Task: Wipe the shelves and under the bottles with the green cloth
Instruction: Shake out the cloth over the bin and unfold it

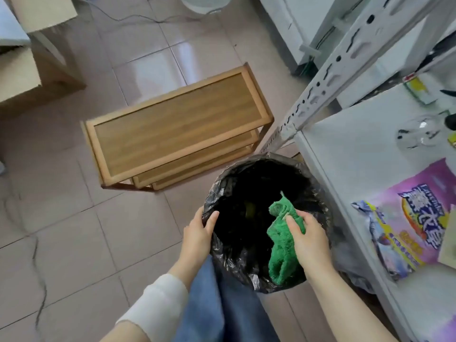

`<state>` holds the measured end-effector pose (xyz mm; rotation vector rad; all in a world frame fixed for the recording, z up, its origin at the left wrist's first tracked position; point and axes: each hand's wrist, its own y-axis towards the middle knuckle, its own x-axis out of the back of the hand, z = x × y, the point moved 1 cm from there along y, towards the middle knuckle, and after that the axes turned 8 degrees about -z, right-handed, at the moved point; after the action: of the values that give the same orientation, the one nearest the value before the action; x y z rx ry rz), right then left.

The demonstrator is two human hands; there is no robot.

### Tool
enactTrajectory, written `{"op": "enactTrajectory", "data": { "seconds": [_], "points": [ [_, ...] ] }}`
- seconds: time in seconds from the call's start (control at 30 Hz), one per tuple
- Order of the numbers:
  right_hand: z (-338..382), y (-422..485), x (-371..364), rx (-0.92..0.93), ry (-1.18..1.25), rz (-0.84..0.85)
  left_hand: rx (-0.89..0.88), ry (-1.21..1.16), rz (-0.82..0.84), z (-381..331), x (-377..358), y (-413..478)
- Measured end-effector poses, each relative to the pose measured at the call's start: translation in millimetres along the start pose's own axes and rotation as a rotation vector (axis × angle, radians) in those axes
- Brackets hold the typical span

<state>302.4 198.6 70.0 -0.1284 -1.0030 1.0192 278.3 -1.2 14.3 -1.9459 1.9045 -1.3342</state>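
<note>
The green cloth (281, 245) hangs crumpled over the mouth of a bin lined with a black bag (249, 169). My right hand (311, 240) grips the cloth's upper part above the bin. My left hand (199, 233) holds the bin's left rim, thumb hooked over the bag's edge. To the right stands the white metal shelf (345, 154), with a clear glass bottle (417, 134) lying near its back.
A purple printed bag (404, 218) lies on the white shelf, and a yellow-green packet (417, 88) sits farther back. A low wooden rack (177, 127) stands on the tiled floor beyond the bin. Cardboard boxes (19, 70) are at the far left. My blue-trousered legs are below.
</note>
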Motion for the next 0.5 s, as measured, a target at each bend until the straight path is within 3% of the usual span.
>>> {"op": "enactTrajectory", "data": {
  "seconds": [0.23,0.5],
  "points": [
    [-36,124,-97,-0.043,0.08,-0.055,-0.018,0.004,0.014,47,-69,129],
    [-58,170,-132,-0.088,0.126,-0.035,-0.04,-0.017,0.01,53,-98,173]
  ]
}}
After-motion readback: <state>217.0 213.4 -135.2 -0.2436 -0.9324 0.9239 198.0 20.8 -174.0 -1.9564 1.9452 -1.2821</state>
